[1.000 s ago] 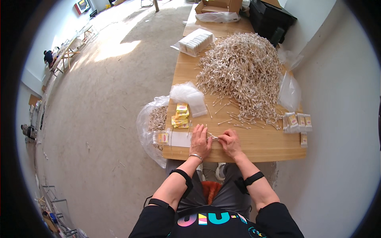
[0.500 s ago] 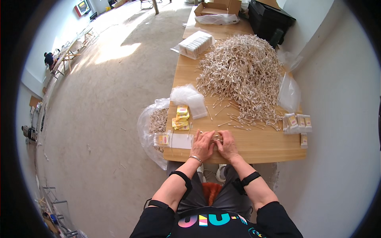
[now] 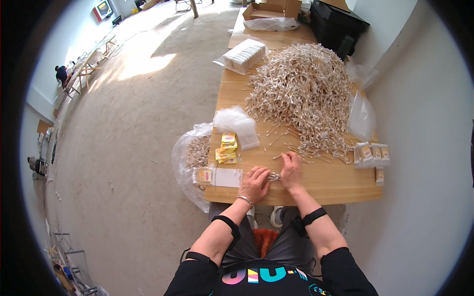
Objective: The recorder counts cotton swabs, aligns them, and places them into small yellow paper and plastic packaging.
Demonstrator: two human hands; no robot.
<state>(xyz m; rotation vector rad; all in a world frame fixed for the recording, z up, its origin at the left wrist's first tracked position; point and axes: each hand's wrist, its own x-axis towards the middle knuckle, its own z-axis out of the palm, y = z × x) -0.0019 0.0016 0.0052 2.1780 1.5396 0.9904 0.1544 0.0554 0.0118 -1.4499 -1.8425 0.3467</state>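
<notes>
My left hand (image 3: 254, 183) is closed around a small bundle of cotton swabs (image 3: 273, 176) near the table's front edge; their tips stick out toward my right hand. My right hand (image 3: 291, 170), just right of the bundle, pinches a single cotton swab (image 3: 277, 157) whose tip points left. Beyond both hands rises a big heap of cotton swabs (image 3: 306, 89), with loose ones scattered at its near side. Left of my left hand lies a white card (image 3: 228, 177), beside a filled swab packet (image 3: 202, 175). Behind that card sits a stack of yellow cards (image 3: 226, 149).
Clear plastic bags (image 3: 237, 123) lie behind the yellow cards. Filled packs (image 3: 371, 154) stand at the table's right edge by the wall. A bag of swabs (image 3: 196, 152) sits against the left edge. Farther back are wrapped white packs (image 3: 243, 55), a cardboard box (image 3: 271, 10) and a black bin (image 3: 335, 27).
My right hand has left the bundle, moving right and slightly away from me, and now pinches one swab. My left hand stays on the bundle.
</notes>
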